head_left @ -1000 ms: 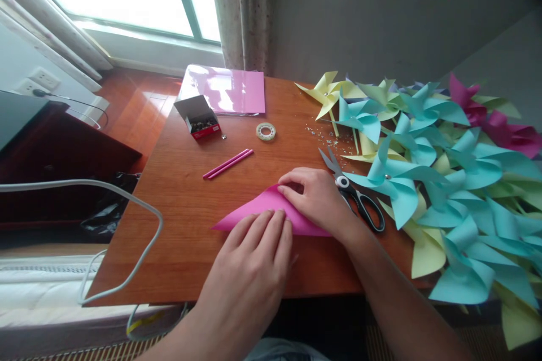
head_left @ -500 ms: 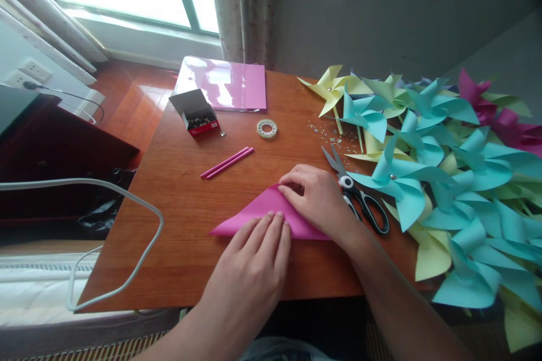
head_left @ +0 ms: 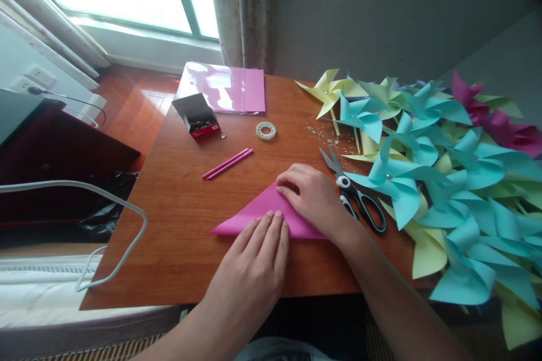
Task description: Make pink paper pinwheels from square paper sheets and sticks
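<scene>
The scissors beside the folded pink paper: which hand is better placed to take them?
Probably the right hand. It rests on the pink paper right next to the scissors, while the left hand presses the paper's near edge, farther away.

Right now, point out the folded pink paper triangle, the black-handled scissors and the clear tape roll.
folded pink paper triangle point(head_left: 254, 215), head view, bare left half.
black-handled scissors point(head_left: 342, 182), head view, pivot.
clear tape roll point(head_left: 266, 131), head view, ring.

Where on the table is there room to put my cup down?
Bare wood lies left of the pink straws and folded pink paper, out to the table edge. The right side is crowded with pinwheels and scissors.
</scene>
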Available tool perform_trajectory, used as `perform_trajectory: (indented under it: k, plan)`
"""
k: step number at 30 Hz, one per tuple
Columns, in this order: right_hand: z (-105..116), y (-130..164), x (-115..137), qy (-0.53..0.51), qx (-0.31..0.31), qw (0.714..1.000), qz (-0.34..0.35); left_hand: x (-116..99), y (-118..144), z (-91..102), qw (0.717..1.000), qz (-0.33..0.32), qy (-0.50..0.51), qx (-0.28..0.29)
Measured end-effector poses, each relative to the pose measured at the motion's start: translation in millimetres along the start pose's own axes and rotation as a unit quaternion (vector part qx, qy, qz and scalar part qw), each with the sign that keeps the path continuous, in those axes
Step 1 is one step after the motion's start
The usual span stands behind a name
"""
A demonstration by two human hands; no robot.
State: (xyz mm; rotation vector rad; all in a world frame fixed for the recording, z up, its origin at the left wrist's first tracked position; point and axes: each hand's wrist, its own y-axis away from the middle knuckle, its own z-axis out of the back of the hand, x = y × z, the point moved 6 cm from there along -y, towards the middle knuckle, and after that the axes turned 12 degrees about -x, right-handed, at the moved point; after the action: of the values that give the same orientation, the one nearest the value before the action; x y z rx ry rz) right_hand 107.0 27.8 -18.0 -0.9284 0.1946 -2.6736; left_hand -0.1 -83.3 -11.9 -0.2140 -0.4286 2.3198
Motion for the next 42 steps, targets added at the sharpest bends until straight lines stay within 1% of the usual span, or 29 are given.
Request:
perform_trajectory:
  k: [4, 7, 15, 20, 25, 30, 32, 34, 39, 42]
  plan:
    - [0, -1, -1, -0.010, 0.004, 1.000, -0.006, -3, 1, -0.9, 1.000, -0.005, -0.008, 0.010]
    - [0, -1, -1, -0.010, 0.002, 1.000, -0.005, -5, 3, -0.8, 1.000, 0.006, -0.010, 0.019]
    - [0, 0, -1, -0.007, 0.006, 1.000, -0.002, -11, 19, -11.6, 0.996, 0.024, 0.030, 0.077]
    - [1, 0, 0, -0.004, 0.005, 1.000, 0.002, -14, 24, -15.5, 0.995, 0.019, 0.048, 0.088]
    - [2, 0, 2, 0.018, 0.015, 1.000, 0.003, -12, 26, -17.2, 0.992, 0.038, 0.061, 0.102]
    - [3, 1, 5, 0.026, 0.016, 0.999, 0.009, -11, 27, -14.0, 0.991, 0.044, 0.093, 0.088]
    - [7, 6, 7, 0.026, 0.016, 0.999, 0.011, -10, 28, -13.5, 0.990, 0.046, 0.101, 0.086]
    - [15, 13, 7, 0.021, 0.002, 1.000, 0.011, -10, 29, -14.1, 0.989, 0.045, 0.104, 0.090]
    - [43, 39, -2, 0.010, -0.063, 0.998, -0.014, -10, 30, -13.1, 0.989, 0.038, 0.111, 0.086]
    - [53, 54, -4, 0.019, -0.107, 0.994, -0.013, -9, 29, -11.7, 0.990, 0.039, 0.112, 0.079]
